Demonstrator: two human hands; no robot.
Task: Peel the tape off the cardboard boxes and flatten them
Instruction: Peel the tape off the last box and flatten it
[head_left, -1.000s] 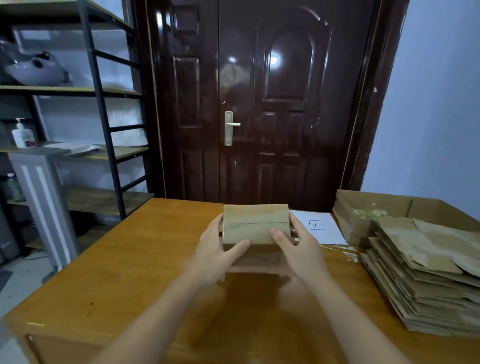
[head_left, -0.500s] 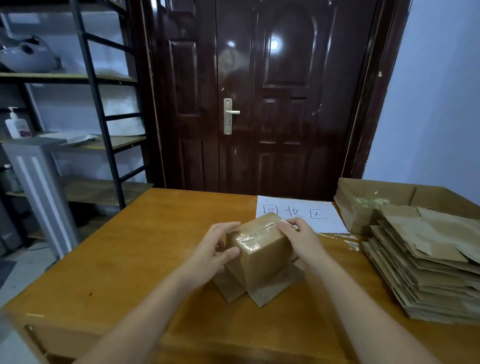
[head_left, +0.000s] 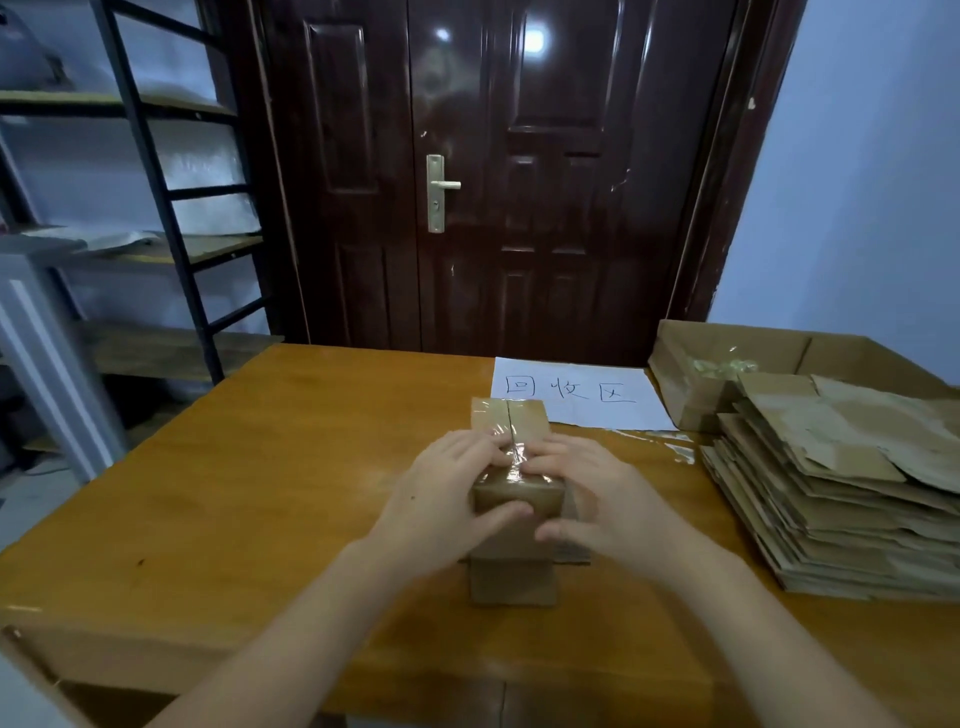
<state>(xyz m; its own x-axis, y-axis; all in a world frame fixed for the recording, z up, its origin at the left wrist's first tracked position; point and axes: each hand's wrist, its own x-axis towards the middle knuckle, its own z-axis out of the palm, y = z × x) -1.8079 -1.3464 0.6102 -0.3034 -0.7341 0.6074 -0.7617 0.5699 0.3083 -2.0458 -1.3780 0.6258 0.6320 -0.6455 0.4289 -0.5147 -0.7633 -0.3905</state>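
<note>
While both hands work at its top, a small cardboard box (head_left: 514, 512) stands on the wooden table (head_left: 260, 467), its lower flaps splayed on the surface. The left hand (head_left: 441, 499) grips the box, thumb across the near face, fingers curled at the top seam; the right hand (head_left: 587, 499) mirrors it, fingertips pinching at the clear tape (head_left: 511, 447) along the seam. The step in hand appears to be lifting the tape's end. The next move likely calls for a firm pinch and a steady pull along the seam while the other hand steadies the box. Flattened boxes (head_left: 841, 493) lie stacked at right, near a paper sign (head_left: 571, 392).
</note>
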